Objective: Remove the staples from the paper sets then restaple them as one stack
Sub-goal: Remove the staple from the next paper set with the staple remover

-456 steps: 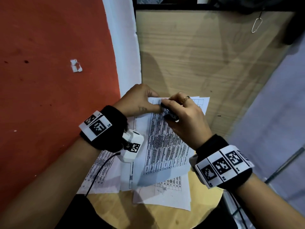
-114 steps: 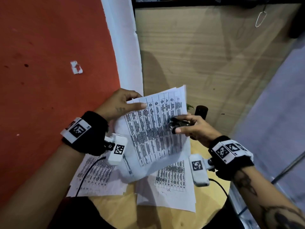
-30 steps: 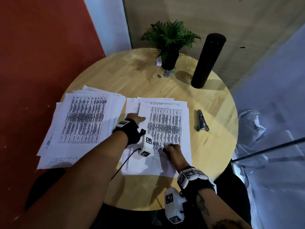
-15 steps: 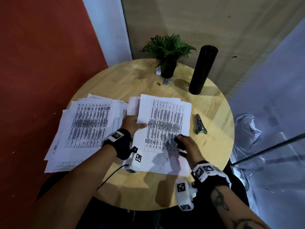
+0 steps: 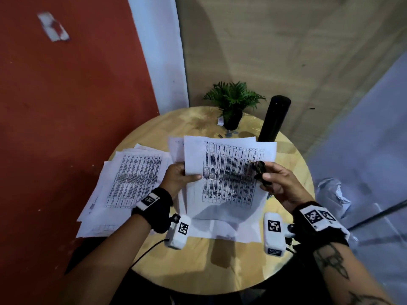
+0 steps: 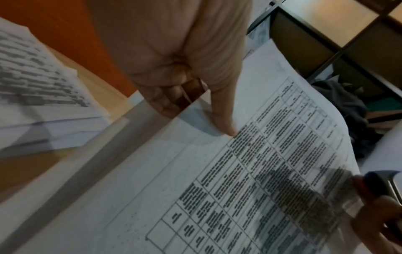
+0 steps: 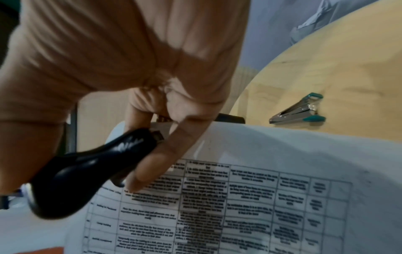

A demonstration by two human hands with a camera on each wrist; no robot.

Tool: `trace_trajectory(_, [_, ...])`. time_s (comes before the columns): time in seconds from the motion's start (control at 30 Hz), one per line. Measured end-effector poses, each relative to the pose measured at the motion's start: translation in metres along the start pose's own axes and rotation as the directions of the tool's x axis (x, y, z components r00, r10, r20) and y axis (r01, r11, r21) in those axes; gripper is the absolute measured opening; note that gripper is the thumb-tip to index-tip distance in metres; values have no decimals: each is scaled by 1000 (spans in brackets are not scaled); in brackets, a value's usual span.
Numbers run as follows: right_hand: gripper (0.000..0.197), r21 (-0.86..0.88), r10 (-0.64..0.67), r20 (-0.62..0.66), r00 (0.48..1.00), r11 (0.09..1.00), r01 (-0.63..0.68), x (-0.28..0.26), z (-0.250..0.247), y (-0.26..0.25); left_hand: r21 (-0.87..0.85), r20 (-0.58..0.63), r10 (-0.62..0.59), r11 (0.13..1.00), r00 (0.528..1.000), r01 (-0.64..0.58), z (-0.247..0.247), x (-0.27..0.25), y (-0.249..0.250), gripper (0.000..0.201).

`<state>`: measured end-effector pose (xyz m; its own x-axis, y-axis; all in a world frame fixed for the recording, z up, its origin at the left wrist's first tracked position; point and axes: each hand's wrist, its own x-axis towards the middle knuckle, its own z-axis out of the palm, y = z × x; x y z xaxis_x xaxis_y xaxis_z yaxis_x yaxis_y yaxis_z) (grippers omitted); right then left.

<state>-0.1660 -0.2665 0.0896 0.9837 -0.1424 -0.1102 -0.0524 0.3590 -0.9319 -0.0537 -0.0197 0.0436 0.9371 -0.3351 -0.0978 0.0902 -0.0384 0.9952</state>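
The left hand (image 5: 176, 179) pinches the left edge of one paper set (image 5: 226, 172), thumb on top and fingers under it. The sheet is lifted off the table (image 5: 220, 265) and tilts up. The right hand (image 5: 279, 183) is at 3 o'clock from the sheet. Its fingers curl round one black staple remover (image 7: 87, 171), and the thumb tip rests on the printed page.

Under the lifted set more white sheets (image 5: 220, 230) lie flat; I cannot count them. At 9 o'clock from the left hand sits one fanned pile of papers (image 5: 123, 186) with the same kind of printed grid on top.

One silver stapler with teal ends (image 7: 298, 111) lies on the bare wood at 3 o'clock from the paper, seen only from the right wrist. At 12 o'clock on the round table stand one small green plant in a dark pot (image 5: 233, 104) and one tall black cylinder (image 5: 274, 117), just beside each other. A few tiny bits (image 5: 229, 134) lie near the pot.
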Motion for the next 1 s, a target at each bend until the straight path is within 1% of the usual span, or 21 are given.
trace_trajectory(0.07, [65, -22, -42, 23, 999, 999, 43, -4, 5, -8, -8, -49, 42, 999, 998, -43, 1, -5, 10, 38])
trace_trajectory(0.1, [66, -22, -60, 26, 998, 998, 61, -6, 7, -12, 24, -106, 92, 996, 990, -90, 0, -7, 16, 32])
trace_trajectory(0.13, [68, -19, -76, 23, 997, 997, 77, -8, 8, -18, 76, -194, 161, 986, 968, -149, -2, -8, 24, 30])
trace_trajectory(0.17, [72, -15, -91, 16, 996, 996, 92, -10, 9, -23, 139, -290, 242, 968, 926, -209, -5, -8, 32, 38])
trace_trajectory(0.2, [75, -16, -106, 11, 994, 994, 106, -11, 10, -28, 194, -369, 316, 946, 874, -260, -10, -6, 40, 51])
trace_trajectory(0.23, [73, -19, -116, 10, 993, 993, 116, -13, 10, -33, 240, -414, 366, 927, 834, -288, -14, -3, 50, 66])
trace_trajectory(0.27, [67, -20, -125, 13, 992, 992, 125, -15, 10, -39, 280, -426, 402, 911, 811, -304, -19, 0, 62, 80])
trace_trajectory(0.3, [56, -14, -129, 21, 991, 992, 129, -17, 11, -45, 305, -396, 432, 894, 810, -328, -22, 1, 78, 92])
trace_trajectory(0.33, [44, -5, -129, 30, 991, 992, 129, -20, 11, -51, 296, -332, 438, 889, 835, -349, -24, 0, 93, 98])
trace_trajectory(0.4, [35, -7, -138, 31, 990, 990, 138, -26, 14, -63, 196, -182, 421, 901, 889, -387, -20, -6, 128, 93])
trace_trajectory(0.43, [34, -12, -147, 29, 989, 989, 147, -29, 15, -68, 151, -126, 404, 910, 906, -385, -17, -9, 143, 82])
trace_trajectory(0.5, [28, 22, -175, 38, 984, 984, 174, -37, 19, -77, 124, -46, 397, 913, 917, -389, -10, -20, 170, 46])
trace_trajectory(0.53, [26, 44, -191, 39, 981, 981, 189, -41, 22, -82, 120, -19, 403, 910, 915, -398, -8, -26, 180, 33])
trace_trajectory(0.57, [26, 57, -197, 38, 980, 979, 195, -44, 24, -86, 109, 6, 407, 908, 913, -405, -4, -33, 187, 27])
trace_trajectory(0.67, [25, 88, -216, 37, 976, 973, 212, -56, 28, -98, 114, 76, 406, 904, 911, -412, -5, -47, 199, 24])
trace_trajectory(0.73, [33, 92, -227, 27, 973, 970, 224, -62, 30, -104, 162, 157, 432, 876, 888, -455, -8, -55, 205, 21])
trace_trajectory(0.77, [35, 90, -231, 28, 973, 970, 227, -66, 31, -107, 211, 188, 449, 850, 874, -482, -10, -58, 208, 11])
trace_trajectory(0.8, [35, 87, -238, 34, 971, 968, 234, -70, 34, -110, 258, 200, 464, 824, 863, -504, -11, -61, 212, 8])
trace_trajectory(0.83, [35, 84, -241, 39, 970, 968, 237, -73, 36, -112, 304, 209, 478, 797, 853, -521, -13, -63, 213, 17])
trace_trajectory(0.87, [36, 79, -246, 51, 968, 967, 242, -76, 39, -114, 337, 212, 480, 782, 851, -525, -15, -64, 215, 20])
trace_trajectory(1.0, [36, 53, -271, 84, 959, 962, 267, -83, 50, -119, 329, 228, 481, 780, 846, -532, -13, -78, 229, 9])
